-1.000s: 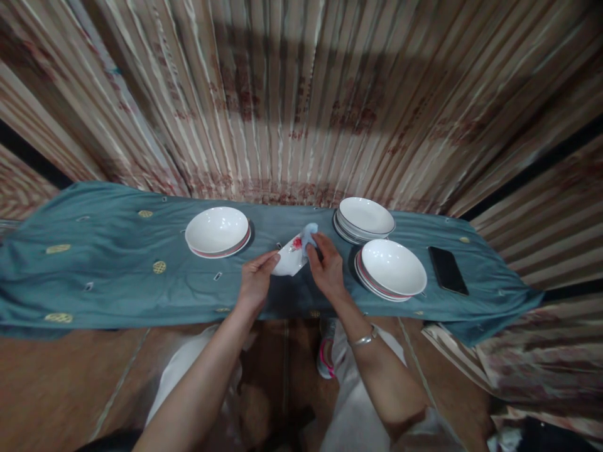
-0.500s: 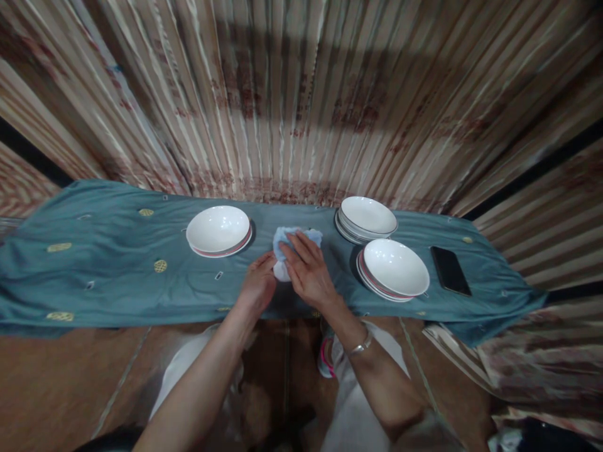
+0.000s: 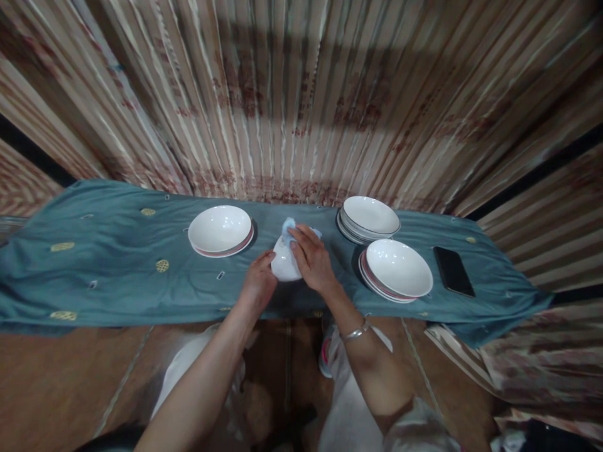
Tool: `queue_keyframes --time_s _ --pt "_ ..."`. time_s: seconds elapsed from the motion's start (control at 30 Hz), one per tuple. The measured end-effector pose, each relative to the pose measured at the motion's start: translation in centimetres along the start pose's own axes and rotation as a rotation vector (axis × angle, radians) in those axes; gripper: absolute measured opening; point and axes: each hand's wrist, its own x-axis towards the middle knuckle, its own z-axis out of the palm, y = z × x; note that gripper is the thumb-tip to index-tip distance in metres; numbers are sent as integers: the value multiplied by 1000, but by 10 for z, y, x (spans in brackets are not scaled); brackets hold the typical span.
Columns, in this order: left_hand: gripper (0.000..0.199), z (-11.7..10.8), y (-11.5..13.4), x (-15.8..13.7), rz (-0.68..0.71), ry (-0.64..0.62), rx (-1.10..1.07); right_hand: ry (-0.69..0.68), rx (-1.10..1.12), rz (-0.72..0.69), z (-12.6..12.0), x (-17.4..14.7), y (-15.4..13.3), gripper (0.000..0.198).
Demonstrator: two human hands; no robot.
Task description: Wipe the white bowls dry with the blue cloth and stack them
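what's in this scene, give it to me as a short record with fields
surface: table under a teal cloth
left hand: steadies the white dish from its left side
right hand: presses a light blue rag on the dish
dish pose: tilted, held just above the cloth
left of hands: one white bowl with a red rim band
right of hands: far stack of plates and near stack of bowls
far right: black phone, lying flat
backdrop: striped curtain
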Motion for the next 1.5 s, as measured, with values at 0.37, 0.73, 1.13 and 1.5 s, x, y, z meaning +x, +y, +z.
queue_keyframes --time_s 0.37,0.73,1.13,1.5 --pt "24 -10 1 7 -12 81 -50 35 306 251 15 17 33 42" --pt "39 -16 8 13 -159 229 -68 -9 422 516 41 15 50 47" --pt "44 -20 2 4 -236 280 -80 59 284 473 50 -12 48 48" --pt "45 -33 -2 8 -207 225 -65 91 247 416 44 -53 35 54"
